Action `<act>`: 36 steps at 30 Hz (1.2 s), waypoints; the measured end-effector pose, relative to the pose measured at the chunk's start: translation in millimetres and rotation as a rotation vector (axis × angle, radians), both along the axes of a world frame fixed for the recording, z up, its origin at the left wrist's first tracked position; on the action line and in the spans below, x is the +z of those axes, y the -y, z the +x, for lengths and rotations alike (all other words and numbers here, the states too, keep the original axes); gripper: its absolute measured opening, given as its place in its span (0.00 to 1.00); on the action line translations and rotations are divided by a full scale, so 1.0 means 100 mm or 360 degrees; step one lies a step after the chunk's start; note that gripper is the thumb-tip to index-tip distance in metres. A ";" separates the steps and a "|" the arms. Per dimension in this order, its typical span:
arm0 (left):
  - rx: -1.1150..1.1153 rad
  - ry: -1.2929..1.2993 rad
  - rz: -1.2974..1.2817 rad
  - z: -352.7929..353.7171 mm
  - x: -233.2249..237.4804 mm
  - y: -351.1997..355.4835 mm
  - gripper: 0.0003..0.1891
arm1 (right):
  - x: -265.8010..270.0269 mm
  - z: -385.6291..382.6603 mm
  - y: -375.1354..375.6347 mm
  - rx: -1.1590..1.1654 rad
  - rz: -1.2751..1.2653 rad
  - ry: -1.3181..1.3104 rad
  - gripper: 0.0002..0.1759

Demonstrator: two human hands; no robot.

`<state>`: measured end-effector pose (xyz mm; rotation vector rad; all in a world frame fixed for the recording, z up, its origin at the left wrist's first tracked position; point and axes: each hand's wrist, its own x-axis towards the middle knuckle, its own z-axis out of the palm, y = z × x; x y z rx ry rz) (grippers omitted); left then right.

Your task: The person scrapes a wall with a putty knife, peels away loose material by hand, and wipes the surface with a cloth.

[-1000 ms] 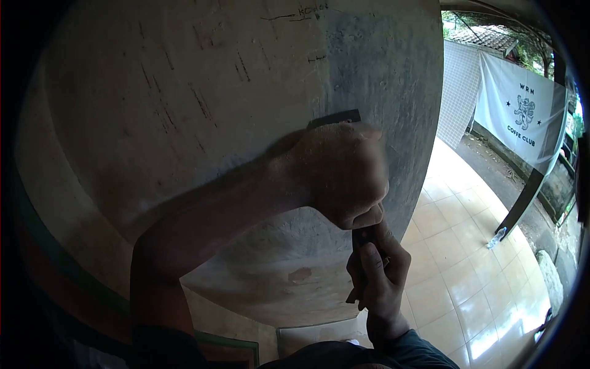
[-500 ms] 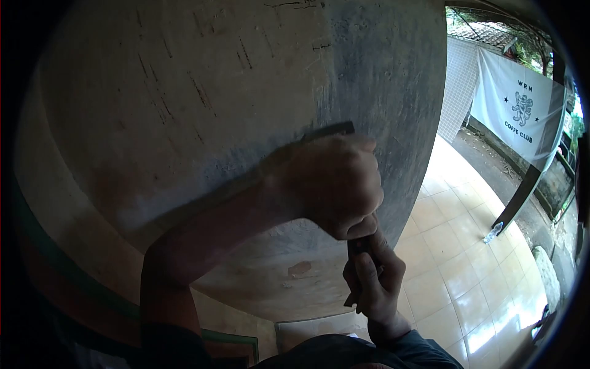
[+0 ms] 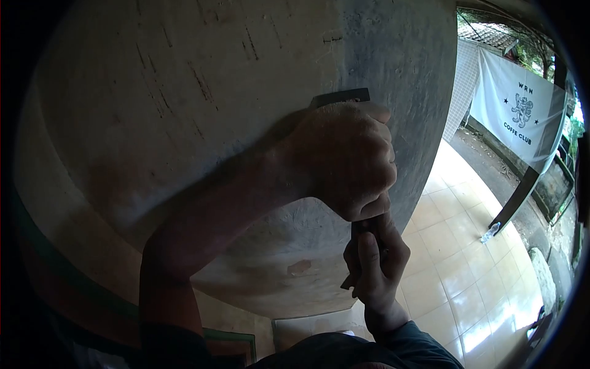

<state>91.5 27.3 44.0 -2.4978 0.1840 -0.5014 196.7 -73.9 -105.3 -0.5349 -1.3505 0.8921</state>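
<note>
My left hand is a fist around the upper part of a dark flat tool, whose straight end shows above the knuckles, at the wall. Just below, my right hand is closed round the lower part of the same tool, thumb lying along it; a pointed dark end sticks out at its lower left. Most of the tool is hidden by both hands. Behind them the wall is beige with dark scratches on the left and grey on the right.
A green-edged border runs low at the left. Tiled floor lies at the right, with a plastic bottle by a dark post. A white banner hangs beyond.
Both hands and the tool have moved up along the wall and slightly right; the tool's straight end now shows more clearly above my left hand. Both hands keep their hold.
</note>
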 end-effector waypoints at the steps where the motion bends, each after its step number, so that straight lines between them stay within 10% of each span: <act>1: -0.0010 -0.0009 -0.0032 0.00 -0.01 0.01 0.14 | 0.00 0.00 0.02 0.0027 0.0045 -0.0046 0.30; 36: 0.0126 0.0074 -0.0045 0.00 0.06 0.00 0.11 | 0.14 -0.07 0.00 -0.0247 0.0149 -0.0116 0.29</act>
